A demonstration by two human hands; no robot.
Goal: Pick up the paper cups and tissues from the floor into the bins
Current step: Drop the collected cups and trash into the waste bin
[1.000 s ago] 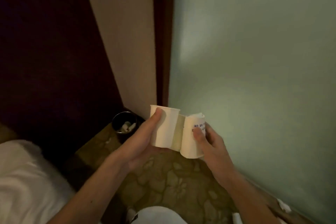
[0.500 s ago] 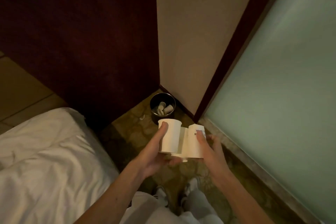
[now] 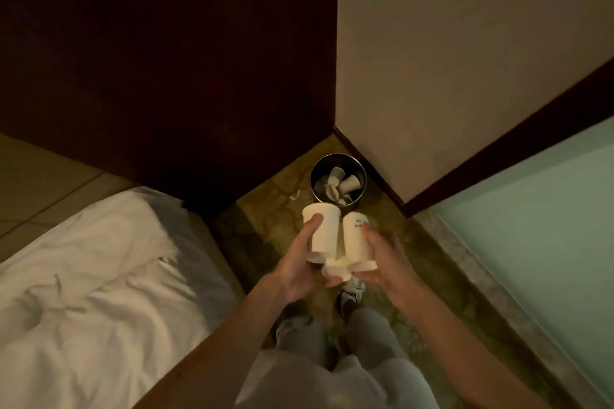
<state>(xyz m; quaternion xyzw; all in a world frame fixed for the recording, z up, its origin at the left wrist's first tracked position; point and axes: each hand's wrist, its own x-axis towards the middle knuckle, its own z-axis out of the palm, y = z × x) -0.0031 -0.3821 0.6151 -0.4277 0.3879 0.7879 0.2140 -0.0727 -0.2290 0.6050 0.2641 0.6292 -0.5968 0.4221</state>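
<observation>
In front of the body, above the patterned carpet (image 3: 265, 219) and just short of the bin (image 3: 360, 191): three white paper cups, carried in both hands.

- Left hand (image 3: 297, 264): curled round the left cup (image 3: 324, 232), thumb laid on its near face just under the rim, other fingers out of sight behind and below. Wide end of the cup uppermost.
- Right hand (image 3: 388, 262): curled round the right cup (image 3: 356, 242), thumb on its upper part beside a small patch of dark print. Print too small to read.
- Third cup (image 3: 335, 271): lower down, wedged between the other two, one fingertip beneath it. Cannot tell which hand bears it.
- Left and right cups side by side, touching or very nearly so.

In the corner, beyond the hands: round dark metal bin, upright on the carpet, several discarded cups (image 3: 349, 183) lying inside at mixed angles. Small white tissue scrap (image 3: 294, 196) on the carpet just left of the bin.

Surroundings:
- Bed with rumpled white sheet (image 3: 83, 276), left of the arms.
- Dark wood panel (image 3: 166, 60) behind the bed, reaching to the corner.
- Beige wall (image 3: 465, 60) to the right of the corner.
- Frosted glass panel (image 3: 548, 226) at far right, dark frame along its upper edge.
- Grey trousers (image 3: 368, 339) and one shoe (image 3: 350, 295) below the hands.
</observation>
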